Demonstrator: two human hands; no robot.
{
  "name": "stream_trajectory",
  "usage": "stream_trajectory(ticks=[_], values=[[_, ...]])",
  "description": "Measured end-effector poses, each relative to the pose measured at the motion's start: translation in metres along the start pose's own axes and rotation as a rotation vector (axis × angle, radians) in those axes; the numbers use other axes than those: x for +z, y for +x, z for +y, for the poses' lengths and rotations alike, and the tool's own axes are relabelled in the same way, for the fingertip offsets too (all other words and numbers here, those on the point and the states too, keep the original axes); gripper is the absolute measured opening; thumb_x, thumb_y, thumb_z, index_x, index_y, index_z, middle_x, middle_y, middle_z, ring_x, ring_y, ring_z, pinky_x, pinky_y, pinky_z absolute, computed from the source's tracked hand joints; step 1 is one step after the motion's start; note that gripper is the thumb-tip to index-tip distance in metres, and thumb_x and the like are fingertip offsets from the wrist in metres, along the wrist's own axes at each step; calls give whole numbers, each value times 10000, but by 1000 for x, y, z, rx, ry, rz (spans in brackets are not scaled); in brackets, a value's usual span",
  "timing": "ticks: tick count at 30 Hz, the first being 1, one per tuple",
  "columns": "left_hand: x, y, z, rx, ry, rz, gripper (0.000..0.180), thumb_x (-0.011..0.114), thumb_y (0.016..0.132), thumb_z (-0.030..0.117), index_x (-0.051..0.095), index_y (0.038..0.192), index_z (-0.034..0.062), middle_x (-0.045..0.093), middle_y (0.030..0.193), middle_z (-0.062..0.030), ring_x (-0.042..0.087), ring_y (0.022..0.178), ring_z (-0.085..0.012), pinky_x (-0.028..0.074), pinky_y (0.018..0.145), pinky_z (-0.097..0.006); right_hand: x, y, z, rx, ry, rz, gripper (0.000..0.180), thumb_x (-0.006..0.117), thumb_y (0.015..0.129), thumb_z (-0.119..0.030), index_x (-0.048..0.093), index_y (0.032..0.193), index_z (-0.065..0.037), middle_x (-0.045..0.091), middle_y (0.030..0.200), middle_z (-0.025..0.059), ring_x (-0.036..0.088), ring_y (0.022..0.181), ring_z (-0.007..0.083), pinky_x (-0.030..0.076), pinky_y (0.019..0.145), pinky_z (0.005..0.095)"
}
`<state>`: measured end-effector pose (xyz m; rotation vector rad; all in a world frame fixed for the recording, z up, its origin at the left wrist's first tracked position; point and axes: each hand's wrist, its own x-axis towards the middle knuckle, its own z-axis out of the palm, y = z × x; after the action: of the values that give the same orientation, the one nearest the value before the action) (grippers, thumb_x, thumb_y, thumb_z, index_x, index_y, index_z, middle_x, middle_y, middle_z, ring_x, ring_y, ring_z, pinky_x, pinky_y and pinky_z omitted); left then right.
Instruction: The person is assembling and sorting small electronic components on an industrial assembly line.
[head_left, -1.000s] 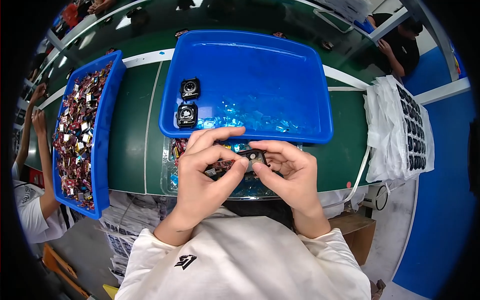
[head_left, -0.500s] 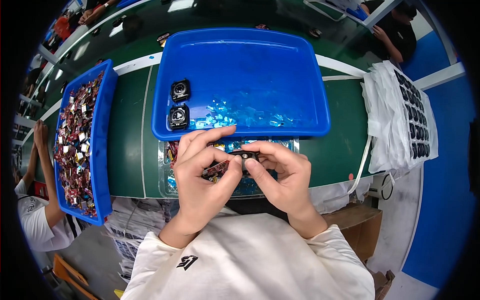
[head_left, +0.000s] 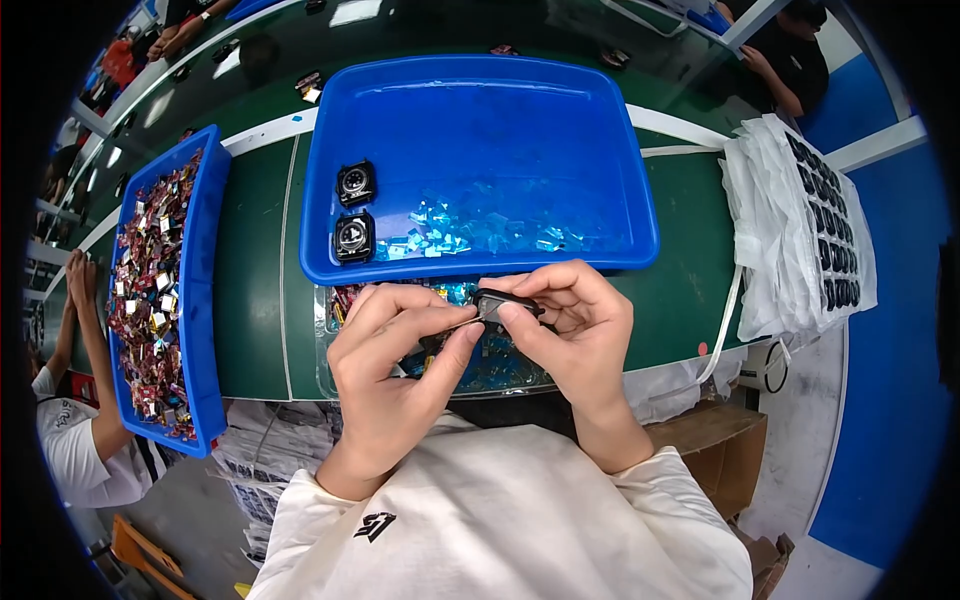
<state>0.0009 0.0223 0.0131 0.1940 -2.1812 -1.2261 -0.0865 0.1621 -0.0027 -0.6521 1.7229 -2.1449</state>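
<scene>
Green desk [head_left: 255, 300] spreads beneath the hands. Just beyond them sits a wide blue tray [head_left: 480, 120]; well to their left, a blue bin [head_left: 207, 300] of small parts [head_left: 155, 290]; well to their right, stacked white sheets [head_left: 760, 225]. The right hand [head_left: 575, 340] grips a black watch case [head_left: 508, 299] between bent thumb and fingers. The left hand [head_left: 392, 360] has thumb and fingertips nearly together at its left edge; whether they pinch anything, I cannot tell. Ahead of the left hand, blue scraps [head_left: 432, 242] litter the tray.
</scene>
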Motion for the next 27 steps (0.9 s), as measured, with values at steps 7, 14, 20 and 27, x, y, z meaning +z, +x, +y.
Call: stream_trajectory(ticks=[7,14,20,27], values=[[-6,-5,-2,-309,-415,-149,141,696,750,-40,688,891,-33,648,821,-82,585,750,-138,448,663,-244,8,0,3,-37,23,42,168,690,768,38,639,928,24,690,941,127,660,822,126,536,701,236],[-3,-10,-6,-511,-730,-102,116,689,788,-46,629,887,-51,660,836,-95,609,742,-95,467,659,-195,9,-3,11,-468,-283,81,182,707,692,82,659,859,25,699,854,148,692,759,181,550,654,249],[1,-9,-9,-444,-634,-57,160,708,779,-27,570,855,-6,630,774,-46,575,690,-61,430,610,-181,10,-3,8,-446,-233,12,188,705,696,83,648,867,31,691,876,166,687,754,175,555,647,251],[13,-9,-5,-394,-572,60,155,714,777,-7,574,844,-10,605,751,-20,538,680,-50,416,595,-193,12,-3,7,-328,-61,1,126,660,763,105,594,860,60,664,926,173,668,791,167,564,673,256]])
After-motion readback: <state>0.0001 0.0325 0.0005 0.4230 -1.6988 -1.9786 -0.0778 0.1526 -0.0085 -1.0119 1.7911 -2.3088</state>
